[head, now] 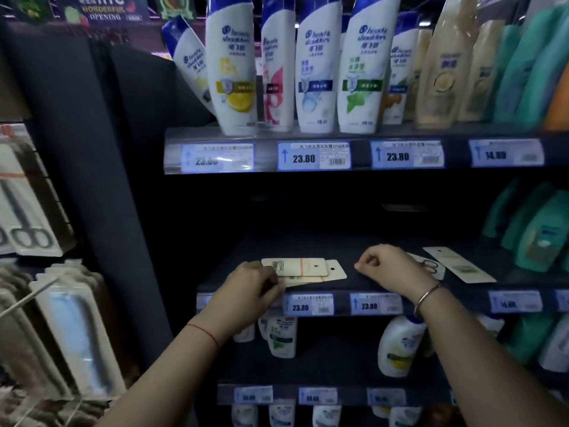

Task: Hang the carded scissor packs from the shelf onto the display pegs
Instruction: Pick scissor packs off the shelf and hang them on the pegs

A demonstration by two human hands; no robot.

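A small stack of carded scissor packs (303, 268) lies on the dark middle shelf (338, 283), card backs up. My left hand (246, 288) rests on the stack's left end, fingers pinching the cards. My right hand (385, 263) hovers above the shelf just right of the stack, fingers curled with nothing in them. Behind my right hand lies a pack showing scissors (429, 266), and further right another pack (458, 263) face down. At the far left, scissor packs (24, 208) hang on the display pegs; a bare peg (30, 295) juts out below them.
Shampoo bottles (308, 66) line the upper shelf, and teal bottles (532, 223) stand at the right end of the middle shelf. More bottles (397, 346) fill the shelves below. A dark upright panel (92, 180) separates the shelving from the peg display, where other carded goods (77, 331) hang.
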